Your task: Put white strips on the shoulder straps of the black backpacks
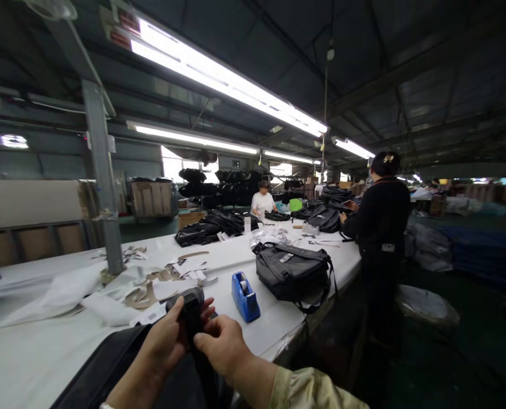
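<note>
A dark bag (103, 363) lies on the white table at the lower left, below my hands. My left hand (171, 335) holds a black strap (197, 352) near its rolled upper end, thumb on top. Just to the right, my right hand (223, 341) pinches the same strap between thumb and fingers. A white label (150, 314) shows beside my left hand. Beyond my right hand stands a blue tape dispenser (245, 298). Further right, a black bag (293, 270) rests on the table with its strap hanging over the edge.
Paper and brown scraps (150, 284) spread across the white table (231, 258) at left, around a metal post (102, 176). Black bags (214, 226) are piled farther back. One person (383, 221) stands at the right edge; another (263, 201) is at the far end.
</note>
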Motion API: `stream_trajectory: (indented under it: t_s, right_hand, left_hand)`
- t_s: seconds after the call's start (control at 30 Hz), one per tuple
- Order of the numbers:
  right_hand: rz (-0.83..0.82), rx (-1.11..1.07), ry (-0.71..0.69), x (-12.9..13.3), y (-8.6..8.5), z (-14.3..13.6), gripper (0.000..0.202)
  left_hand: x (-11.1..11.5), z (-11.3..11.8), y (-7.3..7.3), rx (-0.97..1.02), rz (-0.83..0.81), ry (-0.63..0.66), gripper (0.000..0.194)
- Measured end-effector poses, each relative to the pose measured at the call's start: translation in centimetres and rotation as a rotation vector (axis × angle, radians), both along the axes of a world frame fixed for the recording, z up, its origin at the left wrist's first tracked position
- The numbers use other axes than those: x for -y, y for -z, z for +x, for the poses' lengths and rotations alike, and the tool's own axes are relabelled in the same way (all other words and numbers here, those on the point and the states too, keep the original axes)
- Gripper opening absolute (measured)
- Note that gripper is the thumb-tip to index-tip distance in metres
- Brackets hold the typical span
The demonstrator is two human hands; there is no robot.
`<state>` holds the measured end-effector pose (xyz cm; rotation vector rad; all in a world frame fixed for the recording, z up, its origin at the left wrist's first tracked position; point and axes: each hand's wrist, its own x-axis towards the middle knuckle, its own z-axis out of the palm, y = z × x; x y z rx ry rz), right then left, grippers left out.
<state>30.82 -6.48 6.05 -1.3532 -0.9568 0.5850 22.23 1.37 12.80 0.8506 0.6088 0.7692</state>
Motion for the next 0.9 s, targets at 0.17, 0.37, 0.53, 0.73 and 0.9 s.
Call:
stream_trajectory:
  t_s: [0.17,0.37,0.53,0.73,0.9]
  right_hand:
    - [-0.072,-0.128,-0.033,0.5,-0.6,-0.3,0.012]
    - [-0.09,-0.391,-0.226,2.0,-1.9,-0.7,0.028]
    - [-0.08,-0.345,-0.229,2.7,-1.1,-0.5,0.036]
    - [-0.085,-0.36,-0.313,3.5,0.7,0.2,0.037]
    - [-0.165,-0.295,-0.316,4.1,2.4,2.2,0.036]
  left_hand:
    - [0.4,-0.1,-1.2,0.054,-0.043,0.018,0.045]
    - [-1.0,0.3,-2.1,0.087,-0.125,0.011,0.053]
    - [-1.8,0.9,-2.3,0.02,-0.13,-0.098,0.034]
    - [-2.2,-0.1,-3.8,0.061,-0.126,-0.015,0.052]
    - [-3.0,-0.2,-5.0,0.061,-0.112,-0.046,0.039]
